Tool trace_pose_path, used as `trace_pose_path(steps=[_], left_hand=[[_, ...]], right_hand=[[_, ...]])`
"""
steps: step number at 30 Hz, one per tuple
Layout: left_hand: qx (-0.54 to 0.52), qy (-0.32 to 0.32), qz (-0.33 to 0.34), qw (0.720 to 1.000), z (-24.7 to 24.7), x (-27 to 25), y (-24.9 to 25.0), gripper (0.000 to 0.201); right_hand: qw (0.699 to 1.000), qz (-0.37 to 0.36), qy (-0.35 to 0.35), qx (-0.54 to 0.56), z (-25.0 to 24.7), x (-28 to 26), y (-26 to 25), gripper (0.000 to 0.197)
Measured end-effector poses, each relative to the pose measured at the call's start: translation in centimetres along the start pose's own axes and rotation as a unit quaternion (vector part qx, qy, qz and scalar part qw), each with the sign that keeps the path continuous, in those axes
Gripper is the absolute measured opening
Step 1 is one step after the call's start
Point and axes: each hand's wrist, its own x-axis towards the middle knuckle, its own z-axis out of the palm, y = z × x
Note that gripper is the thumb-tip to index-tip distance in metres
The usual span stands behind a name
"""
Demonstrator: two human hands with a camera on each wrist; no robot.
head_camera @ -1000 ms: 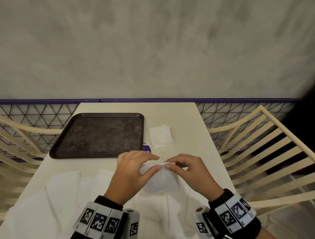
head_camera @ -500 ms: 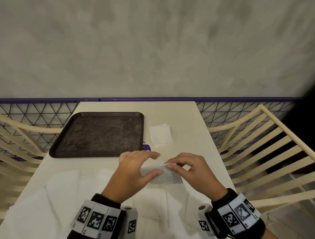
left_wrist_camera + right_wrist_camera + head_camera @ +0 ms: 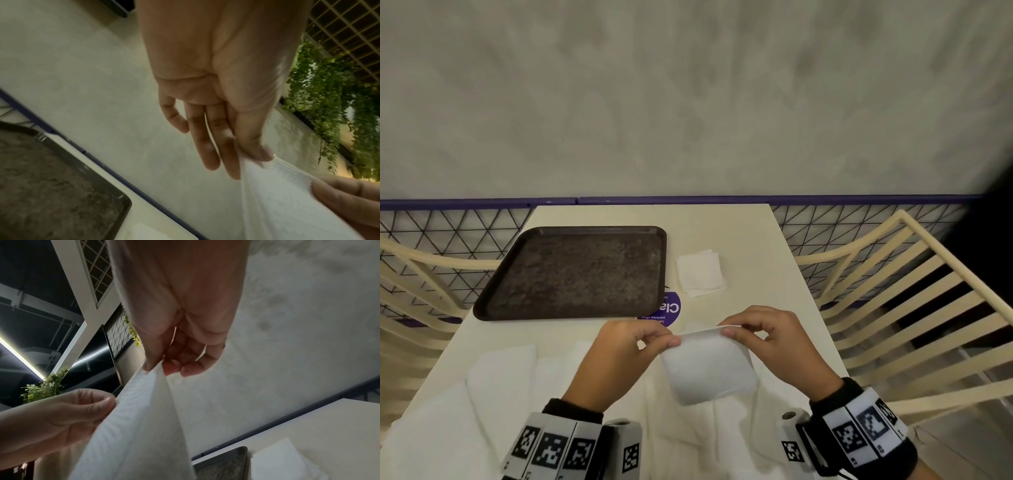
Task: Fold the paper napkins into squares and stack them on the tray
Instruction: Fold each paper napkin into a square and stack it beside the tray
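A white folded paper napkin hangs in the air over the table's near half, held by its top edge. My left hand pinches its left top corner, thumb against fingers. My right hand pinches the right top corner. The napkin shows in the left wrist view under my left hand's thumb and fingers. In the right wrist view the napkin droops from my right hand. The dark tray lies bare at the far left. A small stack of folded napkins lies to its right.
Unfolded white napkins spread over the near table edge beneath my hands. A purple round sticker sits by the tray's near right corner. Cream slatted chairs flank the table on both sides; a mesh fence and grey wall stand behind.
The napkin, lowered and flattened into a narrow strip half a second ago, is now lifted and hangs open as a square. Both hands rose slightly and moved apart along its top edge.
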Motion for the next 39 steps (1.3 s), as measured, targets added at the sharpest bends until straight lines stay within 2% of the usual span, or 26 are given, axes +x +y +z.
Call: trace_pose_path(steps=[3,6,9,11,14,16,18,20,22,24,26,29,32,36,39], left_hand=[[0.056,-0.02,0.046,0.997,0.3,0.3,0.0,0.04],[0.035,-0.039,0.055,0.997,1.7,0.7,0.8,0.039],[0.004,0.004,0.044,0.999,2.6,0.9,1.0,0.039],[-0.016,0.042,0.017,0.999,2.9,1.0,0.5,0.033],[-0.048,0.048,-0.051,0.996,3.8,1.5,0.3,0.008],[-0.092,0.04,-0.097,0.99,5.1,1.8,0.4,0.009],[-0.111,0.047,-0.144,0.982,6.9,2.4,0.2,0.012],[-0.081,-0.015,-0.182,0.98,9.5,2.9,-0.3,0.016],[-0.015,-0.142,-0.197,0.97,12.7,3.0,-1.1,0.017],[0.071,-0.259,-0.178,0.947,16.1,2.9,-1.4,0.022],[0.13,-0.327,-0.151,0.924,19.0,2.7,-1.4,0.035],[0.196,-0.369,-0.158,0.895,22.2,2.3,-0.8,0.058],[0.244,-0.355,-0.174,0.885,24.3,2.1,-0.4,0.066],[0.227,-0.361,-0.178,0.887,24.9,2.0,0.0,0.05],[0.139,-0.356,-0.185,0.905,23.8,2.1,-0.3,0.028]], right_hand=[[1.0,0.009,-0.007,0.008,0.2,0.3,-0.2,0.009],[1.0,0.014,-0.015,0.023,0.9,0.6,-0.3,0.01],[0.993,0.075,-0.04,0.083,1.5,0.5,0.7,0.008],[0.987,0.116,-0.06,0.09,1.5,-0.1,2.1,0.016],[0.982,0.154,-0.057,0.098,0.4,-1.2,3.4,0.007],[0.98,0.175,-0.031,0.09,-0.9,-1.7,4.1,0.007],[0.979,0.191,0.025,0.066,-2.6,-1.8,5.2,0.01],[0.976,0.202,0.076,0.034,-4.4,-1.7,6.5,0.014],[0.972,0.209,0.111,0.011,-5.9,-1.7,7.7,0.017],[0.965,0.219,0.142,0.006,-6.9,-1.8,8.7,0.018],[0.961,0.227,0.155,0.009,-7.4,-1.8,9.4,0.015],[0.961,0.223,0.165,0.007,-7.3,-1.8,10.0,0.019],[0.962,0.225,0.153,0.0,-6.5,-1.6,10.8,0.024],[0.958,0.252,0.134,0.022,-5.0,-0.4,12.3,0.02],[0.952,0.273,0.121,0.069,-3.8,1.8,12.6,0.015]])
